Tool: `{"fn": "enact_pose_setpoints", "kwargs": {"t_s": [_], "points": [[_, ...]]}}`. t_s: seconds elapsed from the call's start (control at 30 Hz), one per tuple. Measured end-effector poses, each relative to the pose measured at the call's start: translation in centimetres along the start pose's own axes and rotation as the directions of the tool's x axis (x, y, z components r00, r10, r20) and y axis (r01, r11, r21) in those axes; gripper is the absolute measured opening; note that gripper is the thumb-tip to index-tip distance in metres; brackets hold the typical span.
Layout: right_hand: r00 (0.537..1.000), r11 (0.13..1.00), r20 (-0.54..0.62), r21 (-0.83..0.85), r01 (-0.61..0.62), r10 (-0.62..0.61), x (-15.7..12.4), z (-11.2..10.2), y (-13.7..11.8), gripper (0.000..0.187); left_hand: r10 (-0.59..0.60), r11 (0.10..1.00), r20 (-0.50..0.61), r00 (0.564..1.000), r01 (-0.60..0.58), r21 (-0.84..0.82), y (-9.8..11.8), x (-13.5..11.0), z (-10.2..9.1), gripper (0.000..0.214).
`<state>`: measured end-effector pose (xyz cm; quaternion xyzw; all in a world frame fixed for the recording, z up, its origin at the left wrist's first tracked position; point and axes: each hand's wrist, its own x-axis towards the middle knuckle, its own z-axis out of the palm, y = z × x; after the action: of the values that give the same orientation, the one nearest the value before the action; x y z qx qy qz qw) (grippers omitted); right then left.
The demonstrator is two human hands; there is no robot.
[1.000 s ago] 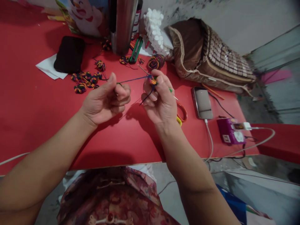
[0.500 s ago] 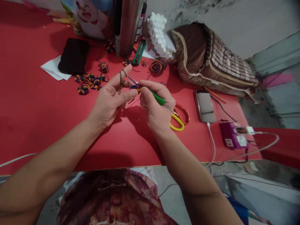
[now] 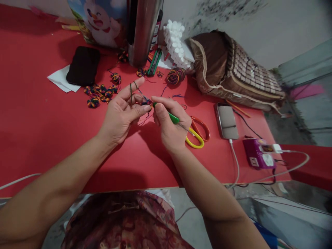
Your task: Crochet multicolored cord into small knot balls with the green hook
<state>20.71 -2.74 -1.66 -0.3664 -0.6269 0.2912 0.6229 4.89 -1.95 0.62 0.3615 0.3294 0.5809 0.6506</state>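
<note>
My left hand (image 3: 121, 112) pinches a small multicoloured crochet piece (image 3: 147, 103) between thumb and fingers. Dark yarn (image 3: 131, 92) loops round its raised index finger. In my right hand (image 3: 172, 121) is a crochet hook (image 3: 173, 118) with a green handle, its tip end at the crochet piece; my fingers hide part of it. Scissors (image 3: 195, 139) with a yellow and an orange handle lie just beyond my right hand. Left of my left hand sit several crocheted flowers (image 3: 100, 94) in the same colours. A ball of this yarn (image 3: 175, 76) rests farther back.
A black phone (image 3: 83, 65) lies on white paper at the left. Behind my hands stand a steel flask (image 3: 144, 34) and a green cutter (image 3: 155, 62). To the right are a brown cushion (image 3: 233, 65), a charging phone (image 3: 227, 121) and a purple power block (image 3: 256, 152) with cables.
My right hand has drawn slightly back, and the hook has shifted a little left and down from the crochet piece. The whole view has also shifted slightly.
</note>
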Motion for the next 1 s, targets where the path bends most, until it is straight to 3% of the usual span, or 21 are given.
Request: {"fn": "enact_pose_setpoints", "kwargs": {"t_s": [0.2,0.3,0.37,0.53,0.63,0.73,0.83,0.9,1.0], "points": [[0.994,0.992,0.011,-0.065,0.112,-0.112,-0.3,0.0,-0.9,0.019,0.026,1.000,0.013,1.000,-0.026,-0.009,-0.3,0.0,0.3,0.053],[0.996,0.996,-0.025,-0.036,0.084,-0.085,-0.3,-0.1,-1.0,0.018,0.039,0.999,0.009,0.999,-0.039,-0.016,-0.3,-0.1,0.3,0.055],[0.997,0.996,0.010,-0.036,0.077,-0.077,-0.1,-0.3,-0.9,0.019,0.060,0.998,-0.008,0.998,-0.060,0.026,-0.1,-0.2,0.3,0.056],[0.978,0.954,0.105,-0.222,0.201,-0.181,0.2,-0.6,-0.4,0.018,0.138,0.975,-0.067,0.988,-0.124,0.182,0.0,-0.5,0.6,0.053],[0.969,0.908,0.096,-0.338,0.246,-0.227,-0.2,-0.3,-0.3,0.019,0.091,0.992,-0.079,0.993,-0.084,0.093,-0.2,-0.8,1.0,0.051],[0.983,0.937,-0.016,-0.304,0.171,-0.185,-0.9,0.3,-0.6,0.019,-0.041,0.996,-0.049,0.998,0.037,-0.085,-0.1,-0.8,1.1,0.058],[0.994,0.999,-0.106,-0.040,0.011,-0.015,-0.6,0.7,-0.6,0.023,-0.113,0.981,0.000,0.994,0.112,-0.158,0.3,-0.6,0.9,0.056],[0.981,0.960,-0.047,0.223,-0.171,0.186,0.1,0.8,-0.5,0.034,-0.120,0.978,0.010,0.993,0.120,-0.172,0.7,-0.5,0.7,0.054],[0.905,0.785,0.146,0.454,-0.421,0.400,1.4,0.5,-0.1,0.050,-0.110,0.983,0.042,0.993,0.115,-0.141,1.2,-0.4,0.5,0.055]]}}
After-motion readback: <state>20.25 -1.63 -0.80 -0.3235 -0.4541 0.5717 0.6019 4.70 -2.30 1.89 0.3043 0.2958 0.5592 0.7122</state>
